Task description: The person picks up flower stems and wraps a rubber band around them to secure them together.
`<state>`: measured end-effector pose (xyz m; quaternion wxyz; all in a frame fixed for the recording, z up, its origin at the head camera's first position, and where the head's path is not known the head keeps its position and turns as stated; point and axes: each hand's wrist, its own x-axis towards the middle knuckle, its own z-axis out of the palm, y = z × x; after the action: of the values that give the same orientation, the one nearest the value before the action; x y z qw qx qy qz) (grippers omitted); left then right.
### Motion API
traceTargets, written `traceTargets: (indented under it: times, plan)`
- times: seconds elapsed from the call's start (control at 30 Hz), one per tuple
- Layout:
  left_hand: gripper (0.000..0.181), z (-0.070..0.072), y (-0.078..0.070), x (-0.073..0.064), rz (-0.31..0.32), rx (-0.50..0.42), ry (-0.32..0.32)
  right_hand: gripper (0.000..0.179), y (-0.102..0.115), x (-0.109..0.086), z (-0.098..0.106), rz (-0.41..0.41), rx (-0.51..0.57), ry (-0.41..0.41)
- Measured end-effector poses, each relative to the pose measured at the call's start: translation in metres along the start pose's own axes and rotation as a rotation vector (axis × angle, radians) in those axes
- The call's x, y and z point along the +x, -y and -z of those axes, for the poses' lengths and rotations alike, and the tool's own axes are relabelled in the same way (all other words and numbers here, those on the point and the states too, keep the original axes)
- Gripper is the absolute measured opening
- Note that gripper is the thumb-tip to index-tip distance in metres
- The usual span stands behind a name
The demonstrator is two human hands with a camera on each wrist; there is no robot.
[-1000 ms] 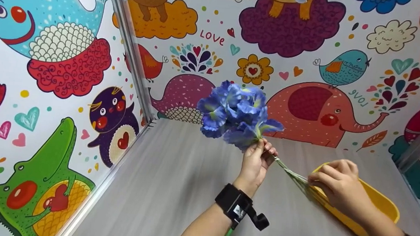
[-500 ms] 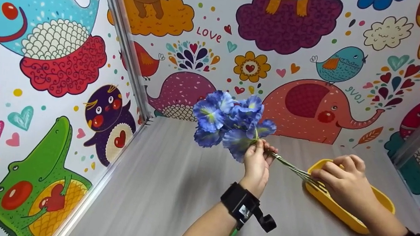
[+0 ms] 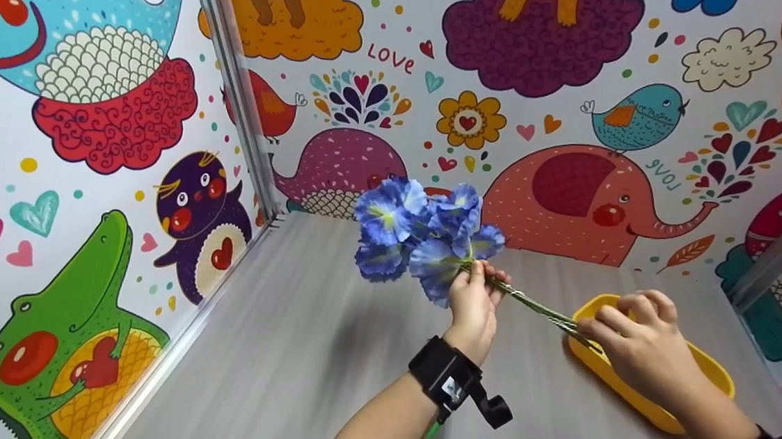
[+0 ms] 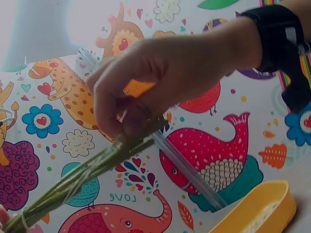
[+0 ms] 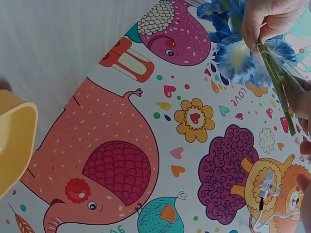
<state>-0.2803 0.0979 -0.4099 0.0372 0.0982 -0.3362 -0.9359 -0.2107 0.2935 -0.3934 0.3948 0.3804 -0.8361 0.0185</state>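
My left hand [image 3: 473, 313] holds a bunch of blue artificial flowers [image 3: 384, 213] just below the blooms, which point to the upper left. Green stems [image 3: 541, 308] run down to the right, with a thin pale tie [image 3: 507, 289] around them close to my left hand. Near their lower ends my right hand [image 3: 640, 340] pinches the stems between thumb and fingers, as the left wrist view shows from the side. In the right wrist view, the stem ends [image 5: 290, 124] stick out past my right fingers [image 5: 300, 104].
A yellow tub [image 3: 618, 391] stands on the grey tabletop [image 3: 268, 356], behind and beneath my right hand. Thin white strips [image 4: 262, 216] lie in it. Walls printed with cartoon animals [image 3: 567, 198] enclose the left, back and right.
The blooms have dipped and shifted slightly left. The stems have drawn into a narrower bundle. My hands stay in nearly the same places, both on the flowers.
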Motion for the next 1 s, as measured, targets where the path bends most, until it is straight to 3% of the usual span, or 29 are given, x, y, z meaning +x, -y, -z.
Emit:
traceTargets:
  times: [0.1,0.43,0.67,1.0]
  plan:
    - [0.022,-0.001,-0.002,0.000,0.003,0.002,-0.010,0.059,0.000,0.001,0.003,0.000,0.004,0.029]
    - [0.022,0.003,0.003,0.000,0.028,-0.055,-0.040,0.063,0.004,-0.003,-0.002,0.057,-0.082,-0.010]
    - [0.023,0.002,0.003,-0.002,-0.011,-0.041,-0.028,0.064,0.003,-0.003,0.004,0.034,-0.073,-0.016]
    - [0.021,0.000,0.003,-0.008,0.026,-0.023,-0.048,0.057,0.003,-0.023,0.008,0.084,-0.177,-0.037]
